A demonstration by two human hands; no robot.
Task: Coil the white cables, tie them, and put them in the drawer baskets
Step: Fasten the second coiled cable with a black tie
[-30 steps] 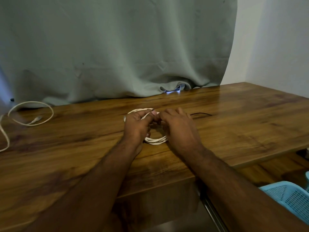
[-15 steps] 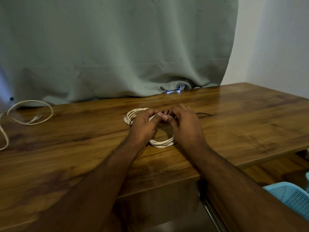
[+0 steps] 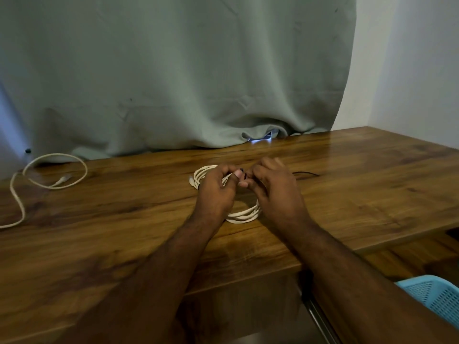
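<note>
A coiled white cable point(image 3: 244, 212) lies on the wooden table point(image 3: 372, 184) in front of me. My left hand point(image 3: 216, 192) rests over the coil's left side, its fingers curled round the strands. My right hand point(image 3: 274, 192) is over the right side and pinches a thin black tie point(image 3: 306, 173) at the coil's top, where the fingertips of both hands meet. The tie's loose end trails right on the table. A second white cable point(image 3: 49, 175) lies loose at the far left.
A grey-green curtain point(image 3: 173, 83) hangs along the table's back edge. A light blue perforated basket point(image 3: 437, 297) sits below the table's front edge at the lower right, beside a metal rail point(image 3: 320, 319). A white wall stands at the right.
Both hands and the coil have shifted slightly right and away from me. The fingertips have stayed together at the coil's top, working the black tie.
</note>
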